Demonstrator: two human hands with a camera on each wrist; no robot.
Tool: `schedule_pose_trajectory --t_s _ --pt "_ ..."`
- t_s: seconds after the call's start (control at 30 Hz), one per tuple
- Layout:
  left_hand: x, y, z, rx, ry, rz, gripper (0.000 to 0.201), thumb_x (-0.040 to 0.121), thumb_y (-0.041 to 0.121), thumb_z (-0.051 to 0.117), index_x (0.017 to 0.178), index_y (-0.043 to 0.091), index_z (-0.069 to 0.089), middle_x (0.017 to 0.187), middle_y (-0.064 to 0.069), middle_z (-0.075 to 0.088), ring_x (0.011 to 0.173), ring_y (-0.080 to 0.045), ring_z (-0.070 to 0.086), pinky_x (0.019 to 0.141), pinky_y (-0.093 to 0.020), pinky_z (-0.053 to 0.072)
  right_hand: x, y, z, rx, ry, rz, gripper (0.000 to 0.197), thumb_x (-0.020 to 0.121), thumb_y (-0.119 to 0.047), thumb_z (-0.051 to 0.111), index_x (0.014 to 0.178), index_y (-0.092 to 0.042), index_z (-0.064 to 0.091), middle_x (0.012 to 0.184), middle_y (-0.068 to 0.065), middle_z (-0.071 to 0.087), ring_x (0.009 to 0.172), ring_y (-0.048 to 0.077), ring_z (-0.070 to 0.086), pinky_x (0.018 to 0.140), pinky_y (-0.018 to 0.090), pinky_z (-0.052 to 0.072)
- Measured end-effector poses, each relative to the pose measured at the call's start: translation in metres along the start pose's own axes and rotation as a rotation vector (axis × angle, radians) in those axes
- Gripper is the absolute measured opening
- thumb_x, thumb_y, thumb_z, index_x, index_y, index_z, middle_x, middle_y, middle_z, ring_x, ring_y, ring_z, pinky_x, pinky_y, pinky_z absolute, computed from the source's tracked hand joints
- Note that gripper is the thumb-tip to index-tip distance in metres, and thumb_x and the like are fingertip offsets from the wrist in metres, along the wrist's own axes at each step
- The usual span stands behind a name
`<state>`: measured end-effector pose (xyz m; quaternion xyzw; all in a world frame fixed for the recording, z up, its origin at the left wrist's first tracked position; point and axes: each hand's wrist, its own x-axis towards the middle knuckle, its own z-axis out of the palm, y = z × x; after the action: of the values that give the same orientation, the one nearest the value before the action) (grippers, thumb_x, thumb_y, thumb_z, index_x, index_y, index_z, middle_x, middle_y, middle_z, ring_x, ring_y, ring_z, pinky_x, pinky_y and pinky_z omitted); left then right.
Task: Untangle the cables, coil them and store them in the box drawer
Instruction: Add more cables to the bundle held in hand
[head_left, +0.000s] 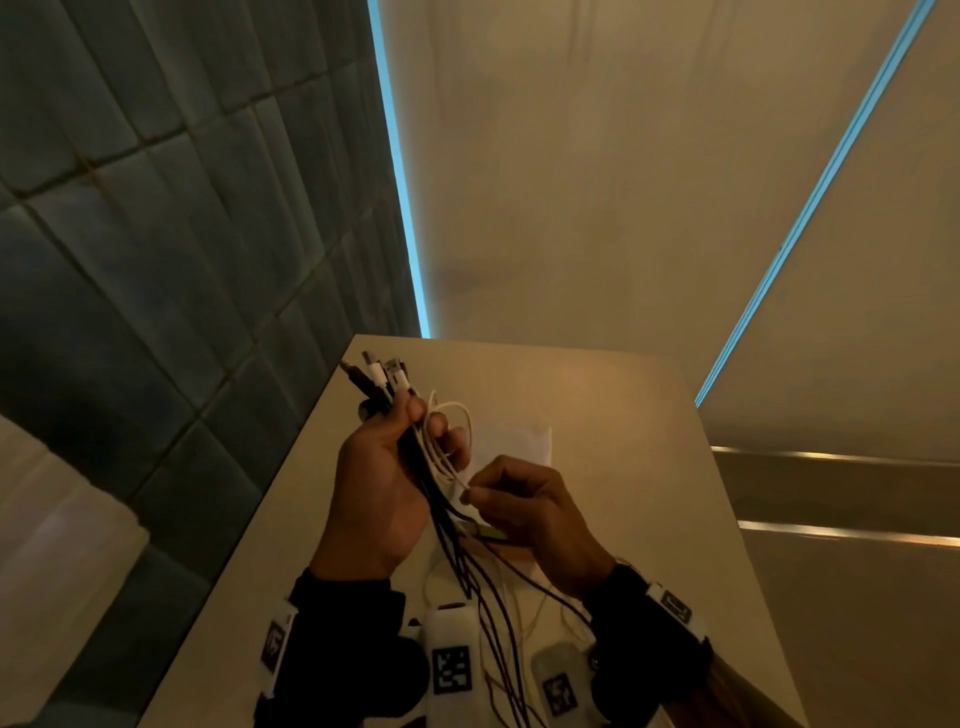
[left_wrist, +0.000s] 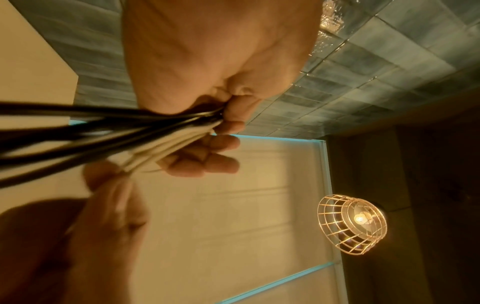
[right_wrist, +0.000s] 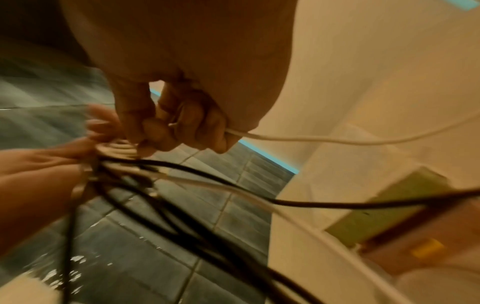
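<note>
cables (head_left: 457, 551) bunched in the curled left hand (head_left: 382, 483); right hand (head_left: 530, 512) pinches a white cable (head_left: 449, 441).

Two hands (head_left: 379, 493); one cable bundle (head_left: 457, 551), strand count unclear; one caged lamp (left_wrist: 353, 224).

Grey-green tiled wall (head_left: 156, 218) left, beige panels (head_left: 623, 182) edged with blue light strips (head_left: 400, 171). Wire-cage lamp (left_wrist: 353, 224) lit. Pale desk (head_left: 623, 467).
</note>
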<state>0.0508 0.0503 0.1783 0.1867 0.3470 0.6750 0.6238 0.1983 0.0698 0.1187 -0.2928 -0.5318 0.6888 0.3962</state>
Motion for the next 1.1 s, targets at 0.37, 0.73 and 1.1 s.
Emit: schedule_pose_trajectory --t_s 0.37,0.73,1.1 --pt "0.002 -0.001 -0.014 0.046 -0.078 0.074 0.030 0.098 0.028 0.037 0.071 0.018 0.045 0.059 0.006 0.035 0.045 -0.006 0.029 0.047 -0.022 0.027 -0.014 0.065 -0.033 -0.097 0.041 0.242 0.015 0.093 -0.004 0.056 0.082 0.001 0.066 0.047 -0.012 0.048 0.041 0.002 0.031 0.041 0.012 0.027" --pt "-0.002 0.013 -0.022 0.120 -0.027 0.128 0.032 0.100 0.028 0.036 0.071 0.017 0.044 0.058 0.006 0.035 0.044 -0.005 0.028 0.046 -0.021 0.027 -0.019 0.133 -0.066 -0.536 0.157 0.391 0.028 0.089 -0.011 0.059 0.063 -0.019 0.066 0.052 -0.013 0.053 0.048 -0.002 0.043 0.057 0.019 0.037" --pt "-0.004 -0.014 -0.001 0.341 0.205 0.076 0.025 0.102 0.024 0.040 0.086 0.013 0.056 0.074 -0.008 0.069 0.068 -0.020 0.056 0.061 -0.030 0.039 0.013 -0.023 -0.008 -0.029 0.112 -0.133 0.006 0.089 -0.004 0.061 0.085 0.000 0.063 0.063 0.007 0.053 0.047 0.012 0.034 0.045 0.028 0.021"
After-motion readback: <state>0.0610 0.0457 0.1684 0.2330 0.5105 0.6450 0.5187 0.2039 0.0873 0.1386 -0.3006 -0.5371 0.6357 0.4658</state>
